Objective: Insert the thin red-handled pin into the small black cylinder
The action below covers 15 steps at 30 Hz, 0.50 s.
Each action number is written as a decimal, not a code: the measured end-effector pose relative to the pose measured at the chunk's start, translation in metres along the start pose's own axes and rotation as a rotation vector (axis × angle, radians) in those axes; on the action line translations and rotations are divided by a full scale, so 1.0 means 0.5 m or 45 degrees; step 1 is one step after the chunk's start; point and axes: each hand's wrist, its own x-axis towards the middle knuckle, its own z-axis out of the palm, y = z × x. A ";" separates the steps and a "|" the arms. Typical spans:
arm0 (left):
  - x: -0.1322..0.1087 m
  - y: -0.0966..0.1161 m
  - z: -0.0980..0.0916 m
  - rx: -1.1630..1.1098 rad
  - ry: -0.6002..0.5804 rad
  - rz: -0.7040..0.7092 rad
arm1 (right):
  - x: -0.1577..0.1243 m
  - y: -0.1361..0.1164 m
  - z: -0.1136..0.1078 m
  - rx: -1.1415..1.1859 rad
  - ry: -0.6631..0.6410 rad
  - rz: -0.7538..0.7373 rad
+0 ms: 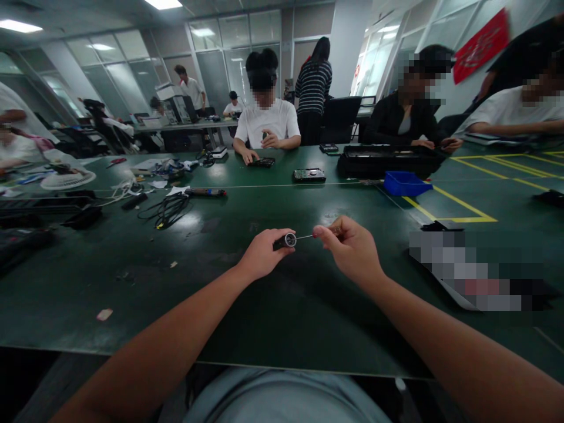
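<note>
Left hand (263,254) grips black cylinder (284,241), right hand (356,249) screwdriver (305,237), well inside near table edge (308,365).

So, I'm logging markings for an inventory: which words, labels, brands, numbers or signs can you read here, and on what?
None can be read.
Red banner: markings there, too blurred to read.
Black cylindrical part in the left hand: nothing legible.
Thin-shafted tool in the right hand: nothing legible.
Pixelated object at right: blocked out.
</note>
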 end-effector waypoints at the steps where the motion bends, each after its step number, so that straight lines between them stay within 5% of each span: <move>1: 0.000 0.000 0.000 -0.001 0.000 -0.002 | -0.001 -0.001 0.000 -0.011 -0.002 -0.014; 15: 0.000 -0.010 0.004 -0.023 0.020 0.003 | -0.007 -0.001 -0.004 0.024 -0.098 -0.148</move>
